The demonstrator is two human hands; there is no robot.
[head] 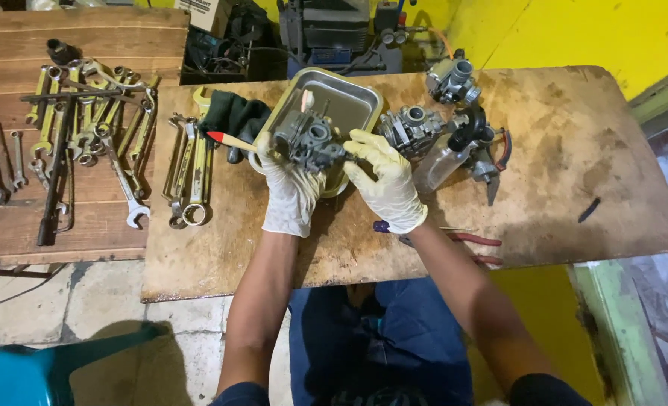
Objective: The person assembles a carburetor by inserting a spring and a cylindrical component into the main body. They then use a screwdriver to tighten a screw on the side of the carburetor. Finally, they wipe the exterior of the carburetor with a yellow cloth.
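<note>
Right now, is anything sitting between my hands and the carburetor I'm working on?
Nothing visible. The left hand grips the carburetor directly from its left side, and the right hand touches its right side. It is held over the metal tray, with a red-tipped brush just left of it.

Worn wooden board [575, 165] fills centre of frame. Second carburetor [411, 129] and third carburetor [452, 80] sit upper centre-right. Clear bottle with black cap [445, 158] lies just beside second one. Row of spanners [187, 177] left of centre; bigger spanner pile [86, 113] upper left. Red-handled pliers [473, 240] near board's lower edge. Teal plastic chair [40, 368] lower left.
</note>
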